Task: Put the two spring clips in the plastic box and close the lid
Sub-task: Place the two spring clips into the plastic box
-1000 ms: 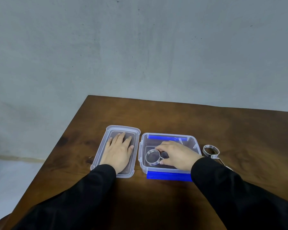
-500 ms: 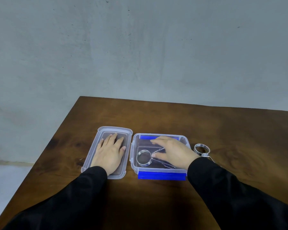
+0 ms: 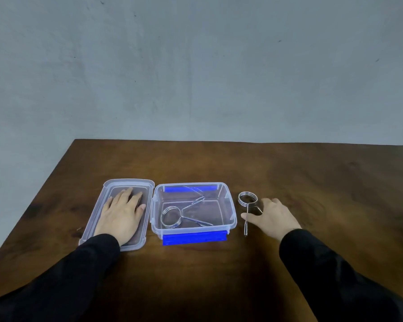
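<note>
Right now the relation that matters is between the right hand (image 3: 271, 217) and the second spring clip (image 3: 247, 206), which lies on the tabletop (image 3: 312, 182) just outside the right wall of the plastic box (image 3: 231, 212). The clip's coiled ring points away from the person and its 2 wire handles run back toward them, so its long axis lies roughly front to back. The right hand sits at the clip's right side, fingers loosely spread and curled, thumb tip touching or almost touching the nearer handle; it grips nothing yet. It is far the nearer hand, and the likely next move is a short pinch on the handles, then a lift leftward over the box wall.

The box itself is open, its blue latches visible at front and back. Inside lies 1 spring clip (image 3: 180, 213), ring at the left, handles fanning to the right across the floor, leaving room on the right side.

The clear lid (image 3: 149, 184) lies folded out flat to the box's left. The left hand (image 3: 122, 212) rests palm down on it, fingers flat, holding nothing.
</note>
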